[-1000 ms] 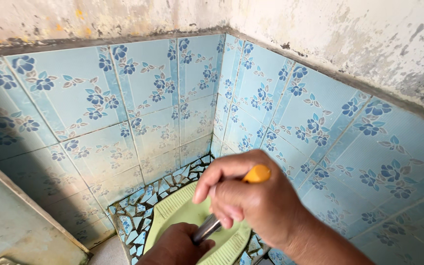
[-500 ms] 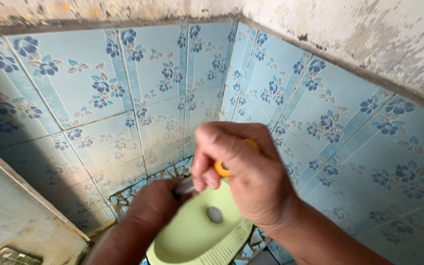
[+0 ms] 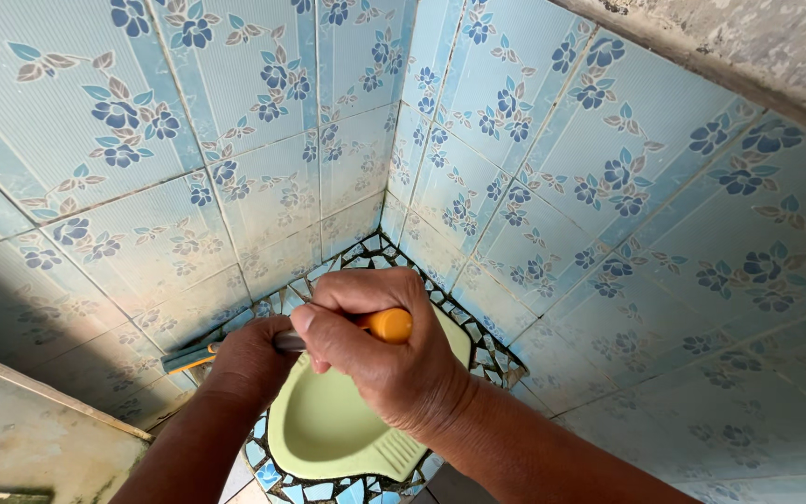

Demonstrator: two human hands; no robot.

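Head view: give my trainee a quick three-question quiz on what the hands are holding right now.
1. True or false: the right hand grips the tool by its orange handle.
2. What lies below the hands? A: a green squat pan. B: a red bucket. C: a white sink.
3. Which hand is nearer the tip of the tool?
Key: 1 true; 2 A; 3 the left hand.

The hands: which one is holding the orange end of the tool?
The right hand, the one nearer the corner of the tiled walls, wraps the tool's orange handle. The left hand grips further along, where the tool's shaft pokes out leftward.
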